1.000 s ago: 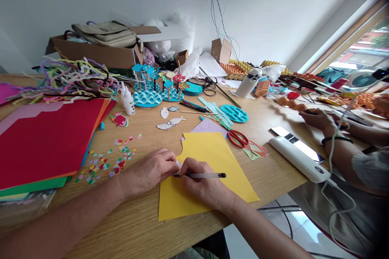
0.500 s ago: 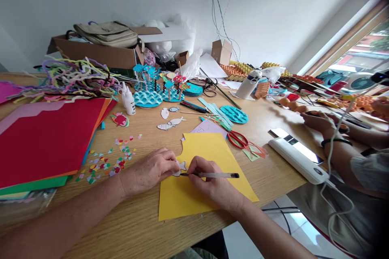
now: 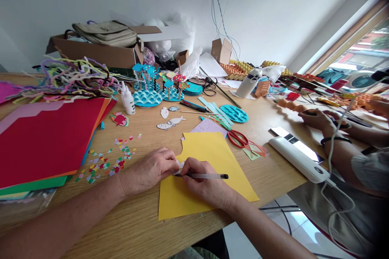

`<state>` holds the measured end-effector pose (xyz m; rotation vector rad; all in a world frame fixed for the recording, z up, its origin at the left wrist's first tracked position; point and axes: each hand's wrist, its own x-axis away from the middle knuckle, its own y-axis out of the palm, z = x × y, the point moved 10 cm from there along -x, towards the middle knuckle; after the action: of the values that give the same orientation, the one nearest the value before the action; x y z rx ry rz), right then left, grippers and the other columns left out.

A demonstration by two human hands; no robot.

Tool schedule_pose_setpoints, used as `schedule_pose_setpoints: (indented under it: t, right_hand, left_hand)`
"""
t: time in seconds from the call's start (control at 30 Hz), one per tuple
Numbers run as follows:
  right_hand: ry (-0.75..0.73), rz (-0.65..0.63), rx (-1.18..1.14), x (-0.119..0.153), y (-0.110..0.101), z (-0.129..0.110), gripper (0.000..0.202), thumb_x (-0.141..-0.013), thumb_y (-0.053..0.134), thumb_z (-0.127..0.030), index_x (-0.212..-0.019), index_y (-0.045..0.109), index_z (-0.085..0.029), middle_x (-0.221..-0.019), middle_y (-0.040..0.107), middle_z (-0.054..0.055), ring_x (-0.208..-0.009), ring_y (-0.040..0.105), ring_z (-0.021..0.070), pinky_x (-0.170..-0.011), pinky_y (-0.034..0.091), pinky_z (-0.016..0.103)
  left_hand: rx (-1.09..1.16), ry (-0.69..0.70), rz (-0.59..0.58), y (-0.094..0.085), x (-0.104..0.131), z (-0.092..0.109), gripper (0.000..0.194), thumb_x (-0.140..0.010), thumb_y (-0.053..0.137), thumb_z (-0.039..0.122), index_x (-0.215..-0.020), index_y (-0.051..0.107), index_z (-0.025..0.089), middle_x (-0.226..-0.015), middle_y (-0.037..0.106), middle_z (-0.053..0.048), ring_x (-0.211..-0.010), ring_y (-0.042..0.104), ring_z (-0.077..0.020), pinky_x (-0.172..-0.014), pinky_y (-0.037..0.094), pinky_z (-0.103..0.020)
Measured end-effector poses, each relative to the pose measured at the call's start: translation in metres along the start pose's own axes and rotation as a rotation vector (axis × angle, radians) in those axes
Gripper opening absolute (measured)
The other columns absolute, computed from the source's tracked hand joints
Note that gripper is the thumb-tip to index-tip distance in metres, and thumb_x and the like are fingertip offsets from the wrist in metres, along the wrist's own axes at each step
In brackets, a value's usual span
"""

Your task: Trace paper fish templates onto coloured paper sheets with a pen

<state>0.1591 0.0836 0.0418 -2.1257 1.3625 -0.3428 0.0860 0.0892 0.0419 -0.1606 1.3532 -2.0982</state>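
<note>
A sheet of yellow paper (image 3: 209, 144) lies at the table's front edge. On its left side is a small white paper fish cutout (image 3: 181, 164), mostly covered by my fingers. The fingertips of my left hand (image 3: 156, 168) are closed together and pin the cutout down. My right hand (image 3: 206, 184) grips a pen (image 3: 212, 176) with a clear barrel and a dark end, its tip at the cutout's lower edge. Just beyond the sheet lie more fish cutouts (image 3: 170, 123) and a lilac sheet (image 3: 209, 126) with a drawn outline. Red-handled scissors (image 3: 238, 139) rest to the right.
Coloured paper sheets (image 3: 51, 141), confetti-like scraps (image 3: 114, 160) and a glue bottle (image 3: 128, 100) are on the left. Blue wave-textured models (image 3: 148, 98) stand behind. At right are a white device with a cable (image 3: 298, 160) and another person's hands (image 3: 317, 123).
My right hand has shifted slightly left with the pen, now covering more of the fish cutout's tail. My left hand stays in place. The other person's hands moved slightly.
</note>
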Motion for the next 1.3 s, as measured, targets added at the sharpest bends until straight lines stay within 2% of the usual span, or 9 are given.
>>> schedule_pose_setpoints:
  t: [0.2,0.43,0.93,1.3]
  right_hand:
    - [-0.011,-0.016,-0.021,-0.002,0.001,-0.002,0.013,-0.068,0.046,-0.008,-0.071,0.049,-0.02,-0.056,0.046,-0.006,-0.049,0.038,0.0085,-0.05,0.031,0.019]
    - [0.0,0.028,-0.054,0.0,-0.005,0.001,0.009,-0.068,0.047,-0.011,-0.068,0.047,-0.02,-0.055,0.045,-0.006,-0.049,0.038,0.0088,-0.047,0.029,0.019]
    - [-0.021,-0.019,0.027,-0.002,0.002,-0.005,0.012,-0.069,0.047,-0.008,-0.07,0.049,-0.019,-0.056,0.046,-0.006,-0.048,0.038,0.0085,-0.049,0.03,0.019]
    - [-0.031,-0.02,-0.029,-0.01,0.011,-0.011,0.012,-0.07,0.049,-0.008,-0.071,0.05,-0.02,-0.057,0.047,-0.006,-0.049,0.039,0.0081,-0.052,0.032,0.019]
  left_hand:
    - [0.017,0.006,0.012,0.0,-0.001,-0.001,0.018,-0.093,0.048,0.017,-0.092,0.066,0.022,-0.088,0.058,-0.001,-0.085,0.049,-0.0156,-0.075,0.039,-0.025]
    - [0.031,0.005,0.024,-0.001,-0.001,-0.003,0.018,-0.092,0.05,0.014,-0.091,0.067,0.021,-0.087,0.06,-0.002,-0.085,0.05,-0.0158,-0.075,0.039,-0.025]
    - [0.06,0.019,0.026,0.001,0.0,-0.004,0.018,-0.093,0.049,0.016,-0.092,0.066,0.021,-0.087,0.059,-0.001,-0.084,0.05,-0.0154,-0.074,0.038,-0.025]
    - [0.087,-0.009,0.006,-0.004,-0.004,-0.002,0.02,-0.088,0.051,0.008,-0.077,0.064,0.018,-0.082,0.058,-0.002,-0.083,0.05,-0.0157,-0.073,0.039,-0.025]
